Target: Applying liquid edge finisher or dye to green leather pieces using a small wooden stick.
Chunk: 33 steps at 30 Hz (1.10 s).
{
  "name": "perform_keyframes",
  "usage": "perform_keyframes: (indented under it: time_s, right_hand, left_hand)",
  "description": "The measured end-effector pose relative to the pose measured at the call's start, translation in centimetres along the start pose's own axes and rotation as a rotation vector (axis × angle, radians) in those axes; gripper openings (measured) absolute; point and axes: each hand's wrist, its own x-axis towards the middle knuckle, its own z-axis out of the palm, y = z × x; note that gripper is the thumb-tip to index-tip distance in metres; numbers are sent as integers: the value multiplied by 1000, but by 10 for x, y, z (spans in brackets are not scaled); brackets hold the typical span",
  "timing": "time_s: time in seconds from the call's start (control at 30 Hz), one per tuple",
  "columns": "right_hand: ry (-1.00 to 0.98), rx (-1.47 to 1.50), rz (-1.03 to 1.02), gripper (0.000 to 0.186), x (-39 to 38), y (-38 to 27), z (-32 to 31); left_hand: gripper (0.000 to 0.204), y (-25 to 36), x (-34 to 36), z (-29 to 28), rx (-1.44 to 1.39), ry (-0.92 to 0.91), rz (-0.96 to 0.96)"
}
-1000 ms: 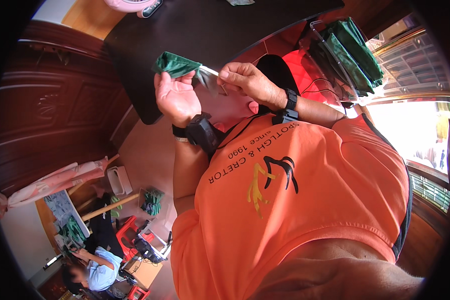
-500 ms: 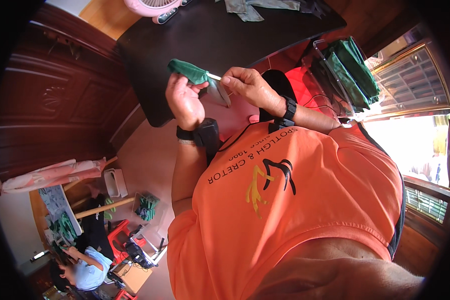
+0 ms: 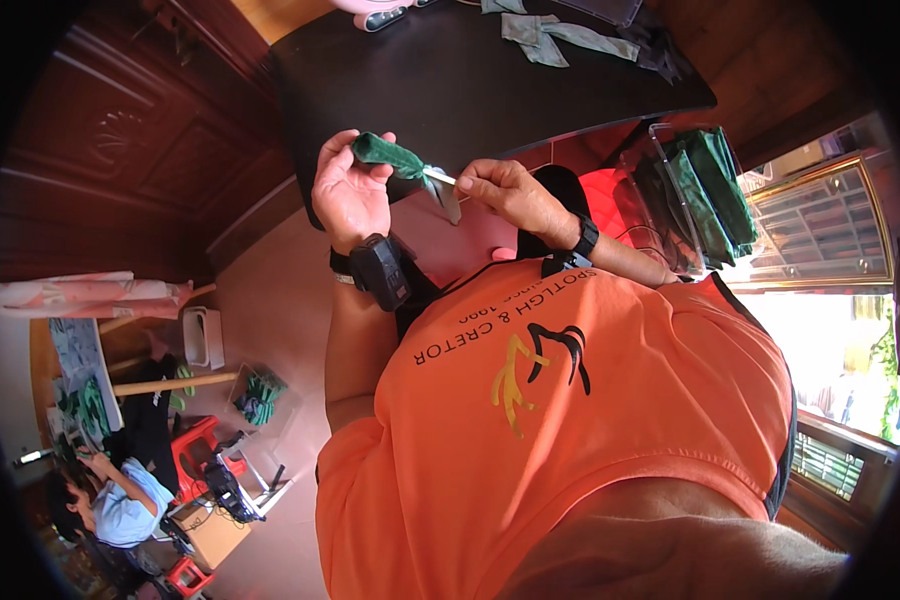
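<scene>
A narrow green velvety fabric tube [image 3: 390, 155] is held up above the table's near edge. My left hand [image 3: 352, 195] is palm up, its fingers curled around the tube's far end. In my right hand [image 3: 505, 195], thumb and fingers pinch a thin white stick [image 3: 440, 176], whose other end goes into the gathered opening of the tube. How far the stick reaches inside is hidden by the fabric. A greyish strip [image 3: 446, 203] hangs down below the opening, between my hands. Both my wrists carry black straps, the left one with a black box.
Ahead is a black table [image 3: 410, 85] with pale grey-green fabric strips [image 3: 560, 40] and part of a pink fan [image 3: 375, 14]. At right, a clear bin [image 3: 680, 200] holds folded green fabric [image 3: 710, 185]. At lower left, a person in light blue [image 3: 130, 505] works near a red stool [image 3: 195, 455].
The view has shifted, so the table and room sit differently. The tube now tilts down toward my right hand, its opening looks more bunched, and more of my left palm shows.
</scene>
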Motion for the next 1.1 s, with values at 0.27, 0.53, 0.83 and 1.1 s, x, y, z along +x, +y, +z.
perform_keyframes:
  time_s: [0.27, 0.53, 0.83, 1.1]
  right_hand:
    - [74, -211, -147, 24, 6, -2, 2]
    - [-73, 135, 85, 24, 7, -10, 4]
    - [-1, -48, 41, 23, 9, 2, 5]
    - [16, 204, -16, 25, 4, -5, 16]
  left_hand:
    - [20, -10, -7, 21, 135, 113, 54]
    - [13, -21, -10, 20, 111, 268, 190]
    - [22, -16, -16, 27, 258, 136, 229]
    - [20, -22, -18, 26, 173, 96, 131]
